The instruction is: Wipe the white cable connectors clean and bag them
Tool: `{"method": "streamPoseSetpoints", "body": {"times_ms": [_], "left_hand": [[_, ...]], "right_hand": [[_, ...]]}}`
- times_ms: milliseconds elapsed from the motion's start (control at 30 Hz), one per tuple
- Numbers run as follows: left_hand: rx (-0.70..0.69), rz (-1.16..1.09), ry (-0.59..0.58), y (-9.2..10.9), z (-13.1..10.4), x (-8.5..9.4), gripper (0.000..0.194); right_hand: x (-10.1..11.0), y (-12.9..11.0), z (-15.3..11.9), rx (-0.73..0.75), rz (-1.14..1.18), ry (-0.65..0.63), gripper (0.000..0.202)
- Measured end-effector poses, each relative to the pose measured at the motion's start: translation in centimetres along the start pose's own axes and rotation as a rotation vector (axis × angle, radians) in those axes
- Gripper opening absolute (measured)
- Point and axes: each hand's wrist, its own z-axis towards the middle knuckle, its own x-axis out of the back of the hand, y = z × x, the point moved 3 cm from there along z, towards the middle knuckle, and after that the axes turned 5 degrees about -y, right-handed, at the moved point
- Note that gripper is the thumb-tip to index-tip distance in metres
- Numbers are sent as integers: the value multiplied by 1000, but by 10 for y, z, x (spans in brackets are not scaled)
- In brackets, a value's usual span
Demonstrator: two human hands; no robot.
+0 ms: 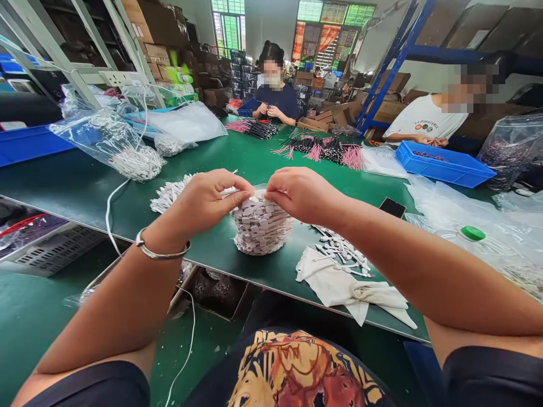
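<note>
A clear plastic bag packed with small white flat pieces stands upright on the green table in front of me. My left hand is closed in a pinch at the left of the bag's top edge. At the right of the same edge, my right hand also pinches, thumb against fingers. Behind my left hand lies a pile of white pieces, partly covered by the hand. More loose white pieces are scattered to the right of the bag, by a crumpled white cloth glove.
A white cable hangs over the table's left edge. A filled bag lies at left; bundles of black and pink wires lie further back. At right are a phone, plastic bags and a blue bin. Two people sit across.
</note>
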Motion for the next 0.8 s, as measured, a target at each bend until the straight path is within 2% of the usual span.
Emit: {"method": "streamPoseSetpoints", "body": {"times_ms": [100,167,400,600,800], "left_hand": [[-35,92,-111,9,10,1,18],[-51,138,-141,13,15,0,15],[-40,158,-15,12,10,-5,16],[-39,213,-175,18,18,-2,23],[-9,119,-181,24,28,-10,17]], "right_hand": [[-2,2,-2,-23,-18,16,22],[-1,3,-4,-12,1,23,23],[4,9,-14,-10,-25,14,21],[-6,7,-16,-1,-176,8,20],[1,9,-19,-33,-156,-15,25]]}}
